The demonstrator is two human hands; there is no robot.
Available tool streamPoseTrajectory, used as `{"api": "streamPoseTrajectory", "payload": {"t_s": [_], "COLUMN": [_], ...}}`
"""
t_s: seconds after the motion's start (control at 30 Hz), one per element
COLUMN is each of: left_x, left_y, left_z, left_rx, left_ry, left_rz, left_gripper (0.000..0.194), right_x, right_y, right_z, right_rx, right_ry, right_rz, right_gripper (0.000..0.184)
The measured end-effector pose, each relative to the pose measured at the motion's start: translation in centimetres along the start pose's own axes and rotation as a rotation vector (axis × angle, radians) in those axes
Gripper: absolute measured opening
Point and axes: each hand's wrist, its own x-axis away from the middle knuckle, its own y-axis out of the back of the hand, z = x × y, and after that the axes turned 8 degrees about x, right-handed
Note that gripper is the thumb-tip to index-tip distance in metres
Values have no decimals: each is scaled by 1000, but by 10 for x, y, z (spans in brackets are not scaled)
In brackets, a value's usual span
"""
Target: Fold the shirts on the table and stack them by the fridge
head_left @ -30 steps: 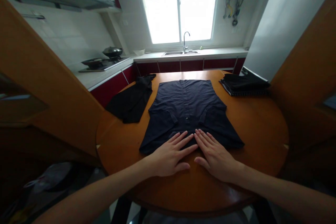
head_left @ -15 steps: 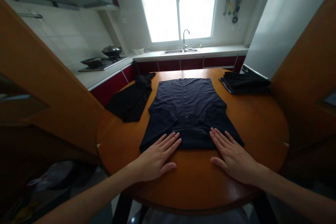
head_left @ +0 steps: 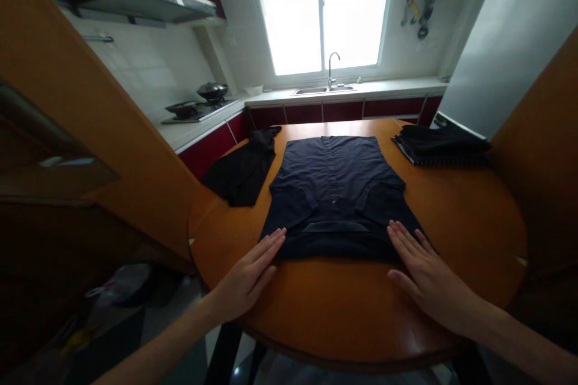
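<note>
A dark navy button shirt (head_left: 338,192) lies flat on the round wooden table (head_left: 460,222), collar end toward me and sleeves folded in. My left hand (head_left: 246,277) rests flat with fingers stretched out, its fingertips touching the shirt's near left corner. My right hand (head_left: 428,274) lies flat and open too, with its fingertips on the near right corner. Neither hand holds anything.
A crumpled black garment (head_left: 241,168) lies at the table's left edge, partly hanging off. A folded dark stack (head_left: 440,144) sits at the back right. Behind are a kitchen counter with sink (head_left: 323,90), a stove with pans (head_left: 198,105) and a bright window.
Both hands slid apart from the middle of the shirt's near edge out to its left and right corners. The view shifted a little.
</note>
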Motion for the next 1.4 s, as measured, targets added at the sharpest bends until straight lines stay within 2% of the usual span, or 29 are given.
{"api": "streamPoseTrajectory", "payload": {"t_s": [0.1, 0.13, 0.2, 0.23, 0.3, 0.4, 0.53, 0.6, 0.67, 0.83, 1.0, 1.13, 1.3, 1.33, 1.4], "left_x": [-8, -13, -24, -30, -43, -67, -95, -101, -100, -94, -93, -88, -87, -88, -92], "left_y": [14, 19, 26, 27, 22, 0, -38, -48, -50, -45, -43, -25, 2, 2, -6], "left_z": [4, 4, 3, 2, -4, -15, -20, -18, -14, -7, -7, -1, 2, 0, -9], "left_rx": [109, 127, 146, 151, 159, 142, -16, -111, -169, -205, -184, -119, -48, -49, -71], "left_ry": [106, 139, 166, 152, 84, -29, -91, -93, -101, -132, -145, -127, 24, 18, -45], "left_rz": [-329, -405, -467, -454, -353, -164, 53, 149, 204, 218, 217, 157, -112, -117, -29], "left_gripper": [43, 39, 34, 34, 35, 42, 48, 57, 63, 67, 72, 69, 55, 54, 55], "right_x": [-28, -40, -63, -73, -89, -101, -98, -94, -91, -76, -46, -32, -52, -59, -72], "right_y": [12, 15, 18, 18, 13, -1, -16, -18, -16, -6, -7, -3, 20, 23, 26], "right_z": [3, 5, 13, 18, 29, 45, 56, 57, 56, 43, 25, 17, 18, 21, 29], "right_rx": [-105, -141, -199, -219, -244, -227, -135, -103, -89, -65, -52, -38, -79, -99, -140], "right_ry": [-43, -36, 9, 43, 122, 208, 181, 172, 168, 136, 71, 9, -15, 3, 73], "right_rz": [-53, -59, -54, -46, -26, 21, 102, 125, 142, 184, 147, 71, -27, -35, -23], "right_gripper": [63, 60, 56, 54, 53, 54, 58, 62, 65, 71, 74, 80, 74, 72, 69]}}
